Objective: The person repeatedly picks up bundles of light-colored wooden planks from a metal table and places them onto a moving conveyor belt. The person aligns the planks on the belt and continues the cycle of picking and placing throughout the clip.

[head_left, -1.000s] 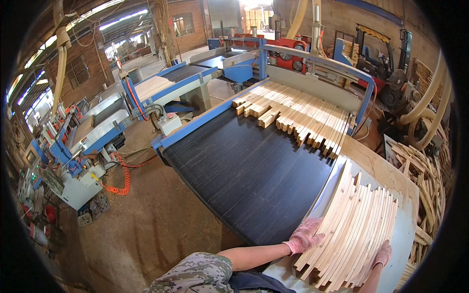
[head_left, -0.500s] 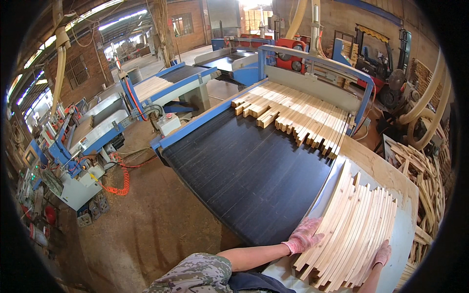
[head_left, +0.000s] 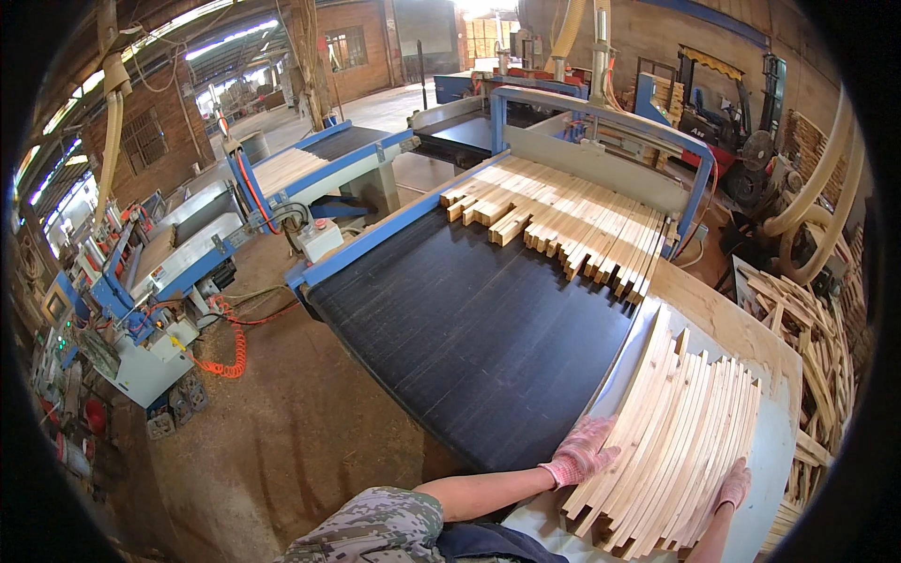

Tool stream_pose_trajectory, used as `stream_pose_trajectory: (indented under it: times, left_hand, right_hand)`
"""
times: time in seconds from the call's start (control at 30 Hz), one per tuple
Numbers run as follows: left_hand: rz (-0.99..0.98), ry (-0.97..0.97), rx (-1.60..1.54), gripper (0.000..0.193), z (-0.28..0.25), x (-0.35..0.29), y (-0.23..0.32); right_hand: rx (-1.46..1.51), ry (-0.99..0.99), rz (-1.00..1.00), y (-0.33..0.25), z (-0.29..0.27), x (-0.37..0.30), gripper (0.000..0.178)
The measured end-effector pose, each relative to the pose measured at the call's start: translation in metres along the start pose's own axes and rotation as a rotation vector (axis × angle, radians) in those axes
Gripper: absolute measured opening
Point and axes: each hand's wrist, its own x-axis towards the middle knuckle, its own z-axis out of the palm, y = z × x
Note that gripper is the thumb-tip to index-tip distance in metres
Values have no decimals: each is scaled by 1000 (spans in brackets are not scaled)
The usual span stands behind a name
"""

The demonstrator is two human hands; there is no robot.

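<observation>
A row of pale wooden strips (head_left: 671, 441) lies side by side on a grey metal side table (head_left: 779, 441), its ends uneven. My left hand (head_left: 582, 452), in a pink-and-white knit glove, rests against the row's left edge with fingers stretched out and apart. At the opposite edge, my right hand (head_left: 735, 484), gloved alike, lies along the outermost strip with fingers extended. Its palm side is hidden. Both hands touch the row from its two sides. Farther off, more wooden strips (head_left: 572, 220) sit packed together on the black conveyor belt (head_left: 469, 328).
A blue frame (head_left: 601, 105) spans the belt's far end. Loose scrap wood (head_left: 807, 347) is heaped to the right of the table. Leftward stand another conveyor (head_left: 291, 171) and a machine with a coiled orange hose (head_left: 228, 357). A forklift (head_left: 727, 122) stands at the back right.
The red machine unit behind the blue frame has gone from its earlier place. The view has shifted slightly. Both hands and the strips between them stay nearly as they were.
</observation>
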Motion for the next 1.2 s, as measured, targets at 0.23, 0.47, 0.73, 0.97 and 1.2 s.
stream_pose_trajectory:
  times: [0.23, 0.47, 0.73, 0.97, 1.2]
  left_hand:
    - [-43, -36, -12, 83, -7, -2, 8]
    - [-15, -16, -34, 83, -3, -1, 1]
    - [-25, -30, -30, 84, -10, -3, 7]
    - [-10, -19, -19, 83, -8, -2, 3]
    - [17, -1, -24, 84, -10, -4, 8]
  right_hand:
    - [-88, -9, 13, 1, 0, 2, 76]
    - [-49, -9, 24, 0, 2, 2, 76]
    - [-49, 17, 17, 0, 2, 1, 73]
    - [13, -35, 43, -11, -2, -6, 75]
    - [45, 14, 82, -2, 2, -5, 77]
